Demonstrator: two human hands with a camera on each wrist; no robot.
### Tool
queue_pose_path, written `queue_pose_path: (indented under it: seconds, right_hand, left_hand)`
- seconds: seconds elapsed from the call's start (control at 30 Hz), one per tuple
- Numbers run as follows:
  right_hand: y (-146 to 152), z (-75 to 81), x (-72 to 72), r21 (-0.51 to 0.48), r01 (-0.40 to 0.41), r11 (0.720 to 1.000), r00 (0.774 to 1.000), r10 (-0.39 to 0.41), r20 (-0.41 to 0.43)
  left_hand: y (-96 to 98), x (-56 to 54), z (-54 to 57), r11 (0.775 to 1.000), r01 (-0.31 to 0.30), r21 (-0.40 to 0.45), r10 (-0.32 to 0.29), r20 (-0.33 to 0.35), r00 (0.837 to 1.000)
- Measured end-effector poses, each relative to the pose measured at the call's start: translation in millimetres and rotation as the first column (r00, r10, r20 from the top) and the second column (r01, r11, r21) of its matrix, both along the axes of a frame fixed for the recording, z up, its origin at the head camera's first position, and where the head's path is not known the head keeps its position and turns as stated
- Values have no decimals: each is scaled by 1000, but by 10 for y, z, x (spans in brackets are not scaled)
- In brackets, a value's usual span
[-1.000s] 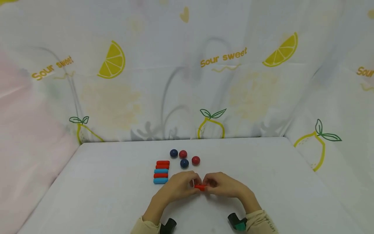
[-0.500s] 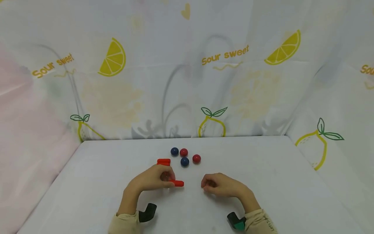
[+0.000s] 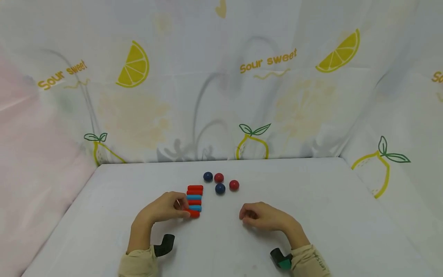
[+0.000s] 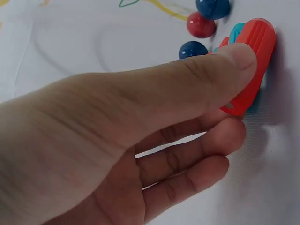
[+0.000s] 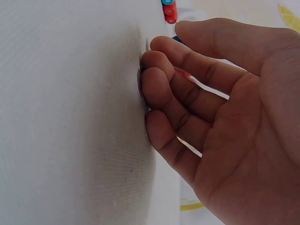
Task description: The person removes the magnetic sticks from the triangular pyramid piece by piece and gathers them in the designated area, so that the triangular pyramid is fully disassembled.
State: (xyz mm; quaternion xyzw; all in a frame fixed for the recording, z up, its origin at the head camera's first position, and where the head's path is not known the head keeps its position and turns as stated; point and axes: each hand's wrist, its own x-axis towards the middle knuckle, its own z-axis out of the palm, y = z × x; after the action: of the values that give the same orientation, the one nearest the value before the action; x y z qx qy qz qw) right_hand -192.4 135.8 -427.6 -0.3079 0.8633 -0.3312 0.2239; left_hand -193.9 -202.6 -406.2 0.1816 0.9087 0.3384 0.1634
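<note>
In the head view my left hand (image 3: 162,207) pinches a short red plastic rod (image 3: 194,214) at the near end of a row of rods. The left wrist view shows the thumb lying across this ribbed red rod (image 4: 263,44); its end face has a grey spot. Blue (image 3: 195,208) and red rods (image 3: 195,187) lie side by side beyond it, partly covered by the fingers. Whether the held rod touches its neighbour I cannot tell. My right hand (image 3: 266,217) rests on the table, fingers loosely curled, and holds nothing; the right wrist view shows its bare palm (image 5: 234,140).
Behind the row sit two dark blue balls (image 3: 220,188) and two red balls (image 3: 234,185). The white table (image 3: 294,184) ends at a lemon-printed curtain (image 3: 194,77). A black wrist mount (image 3: 164,245) sits on the left sleeve, another (image 3: 280,258) by the right.
My left hand has left the right hand's side and carried the red rod leftward to the near end of the row. The right hand has stayed nearly in place, without the rod.
</note>
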Motion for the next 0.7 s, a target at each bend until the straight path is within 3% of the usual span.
queue_pose_path:
  seconds: [0.43,0.7]
  right_hand:
    - [-8,6,8,2,-1,1000,1000,1,1]
    - [-2,5,3,-3,2,1000,1000,-2,0]
  left_hand:
    - [17,-4,-102,999,-42,-19,43,53,998]
    - [14,-31,-130,999,-44,-8,45,29,999]
